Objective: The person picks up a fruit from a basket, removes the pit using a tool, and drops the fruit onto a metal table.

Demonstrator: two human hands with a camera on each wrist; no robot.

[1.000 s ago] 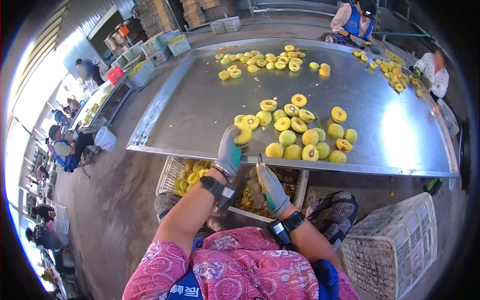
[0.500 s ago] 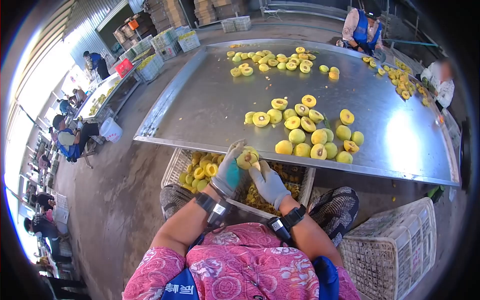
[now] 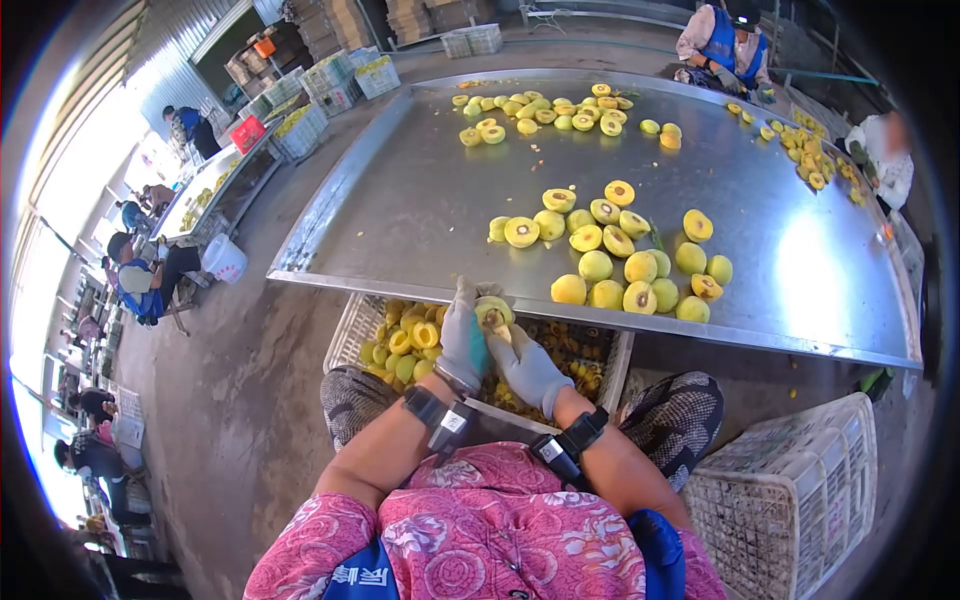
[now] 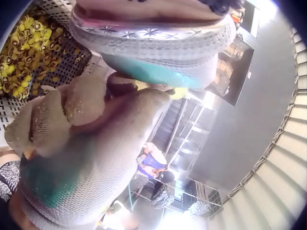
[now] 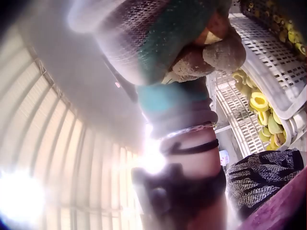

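In the head view, my gloved left hand (image 3: 464,340) holds a yellow-green peach half (image 3: 494,312), cut face towards me, just in front of the table's near edge. Against that face works my gloved right hand (image 3: 530,370), its fingers curled round a small pitting tool that the glove mostly hides. The left wrist view has the right hand's curled fingers (image 4: 67,105) close below the left glove (image 4: 158,72). Under the hands stands a white crate (image 3: 345,345) with hollowed peach halves (image 3: 405,340) on its left side and dark pits and scraps (image 3: 565,350) on its right.
On the metal table (image 3: 400,220) lie several peach halves (image 3: 620,265) near me and another group (image 3: 550,110) farther back. An overturned white crate (image 3: 780,490) stands at my right. Two people (image 3: 725,50) work along the table's far right edges.
My left hand has drawn the peach half off the table edge towards me. The right hand has come up to meet it, bringing the tool to its cut face.
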